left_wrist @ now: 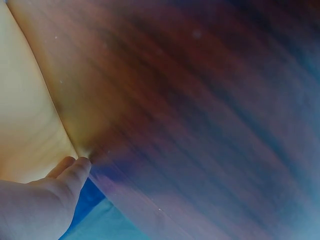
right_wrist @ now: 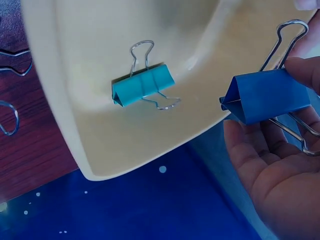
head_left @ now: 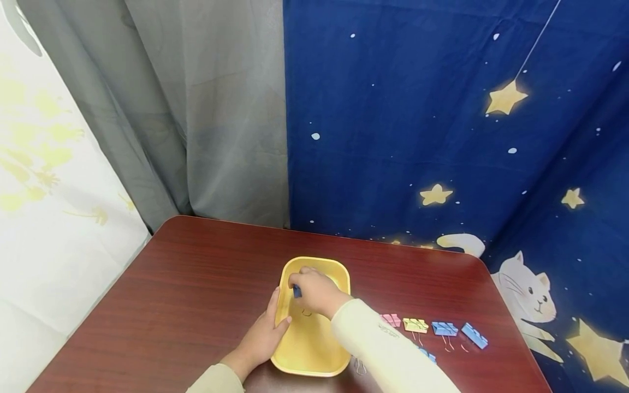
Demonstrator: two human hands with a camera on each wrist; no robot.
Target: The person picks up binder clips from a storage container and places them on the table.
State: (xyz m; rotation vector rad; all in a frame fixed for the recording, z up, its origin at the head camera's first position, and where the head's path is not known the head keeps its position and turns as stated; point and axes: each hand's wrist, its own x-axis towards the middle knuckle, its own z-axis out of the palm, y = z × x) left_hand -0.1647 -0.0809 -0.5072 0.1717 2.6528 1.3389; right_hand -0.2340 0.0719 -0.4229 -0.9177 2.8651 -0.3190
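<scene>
A yellow plastic tray (head_left: 314, 349) sits on the table. My left hand (head_left: 260, 335) holds its left side, thumb over the rim and fingers along the outside wall; the left wrist view shows fingertips (left_wrist: 77, 167) against the tray wall. Over the tray, my right hand (head_left: 316, 292) pinches a blue binder clip (right_wrist: 267, 95) between thumb and fingers, both wire handles sticking out. Inside the tray lies a teal binder clip (right_wrist: 142, 85), mostly hidden by the right hand in the head view.
Right of the tray lie a pink binder clip (head_left: 391, 320), a yellow binder clip (head_left: 415, 326), a blue binder clip (head_left: 444, 328) and a tilted blue one (head_left: 474, 335). Another blue clip (head_left: 427, 355) is partly behind the right sleeve. Curtains hang behind the brown table (head_left: 206, 284).
</scene>
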